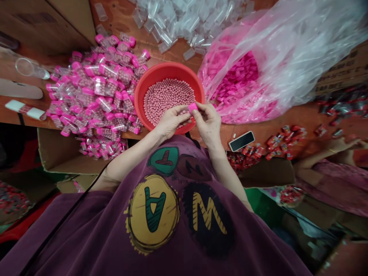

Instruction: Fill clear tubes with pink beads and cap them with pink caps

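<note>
Over the near right rim of a red bowl, both my hands meet at one small clear bottle. My left hand is closed around the bottle's body, which is mostly hidden by the fingers. At its end, my right hand pinches a bright pink cap. Whether the cap is fully seated I cannot tell. Pink beads fill the lower part of the bowl. Left of it lies a large heap of bead-filled bottles with pink caps.
A plastic bag of loose pink caps lies right of the bowl. Clear bottles are heaped behind. A phone rests near the edge by red-packed items. Cardboard boxes sit below. Another person's arm is at right.
</note>
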### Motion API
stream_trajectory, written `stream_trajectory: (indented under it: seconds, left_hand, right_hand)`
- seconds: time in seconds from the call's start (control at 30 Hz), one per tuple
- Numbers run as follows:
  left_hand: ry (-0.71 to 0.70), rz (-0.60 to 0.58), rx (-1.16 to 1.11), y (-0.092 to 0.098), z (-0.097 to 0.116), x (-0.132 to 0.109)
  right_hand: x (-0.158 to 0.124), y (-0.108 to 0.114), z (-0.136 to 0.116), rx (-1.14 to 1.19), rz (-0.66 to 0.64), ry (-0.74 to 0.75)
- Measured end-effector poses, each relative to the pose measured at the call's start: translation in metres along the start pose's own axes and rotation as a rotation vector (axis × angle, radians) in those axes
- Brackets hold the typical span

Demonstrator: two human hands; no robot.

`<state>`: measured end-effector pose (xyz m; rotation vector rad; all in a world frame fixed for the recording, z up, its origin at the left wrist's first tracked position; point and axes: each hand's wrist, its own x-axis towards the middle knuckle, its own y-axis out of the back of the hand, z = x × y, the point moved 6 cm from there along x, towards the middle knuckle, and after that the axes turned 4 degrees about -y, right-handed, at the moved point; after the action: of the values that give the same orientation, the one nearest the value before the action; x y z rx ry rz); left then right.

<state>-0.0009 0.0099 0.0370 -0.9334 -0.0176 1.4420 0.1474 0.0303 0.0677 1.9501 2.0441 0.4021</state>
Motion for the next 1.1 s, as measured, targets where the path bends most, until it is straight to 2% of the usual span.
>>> stream_trajectory:
  seconds: [0.13,0.33,0.47,0.57,0.67,0.8,0.93,1.1]
  left_hand:
    - [-0.012,-0.035,0.049,0.002,-0.001,-0.001]
    - [-0.210,-0.086,0.283,0.001,0.011,-0.005]
    - [-0.223,-0.098,0.340,-0.003,0.015,-0.007]
    - [-0.217,-0.057,0.361,-0.001,0.017,-0.008]
    - [-0.144,-0.013,0.322,0.005,0.011,-0.007]
    - [-0.037,0.072,0.250,0.016,0.000,-0.003]
    - [-0.064,0.101,0.251,0.022,-0.004,0.001]
    - [-0.088,0.087,0.278,0.026,-0.012,0.001]
  right_hand:
    - [0.000,0.004,-0.008,-0.008,-0.046,0.060]
    - [-0.002,0.007,-0.020,-0.045,-0.071,0.103]
    - [-0.002,0.008,-0.026,-0.046,-0.109,0.148]
    - [-0.002,0.006,-0.021,-0.076,-0.141,0.161]
    - [-0.004,-0.003,-0.012,-0.131,-0.208,0.167]
    - [-0.013,-0.027,-0.001,-0.308,-0.324,0.155]
    - [-0.017,-0.045,0.011,-0.507,-0.292,0.090]
    - [-0.018,-0.049,0.017,-0.602,-0.311,0.126]
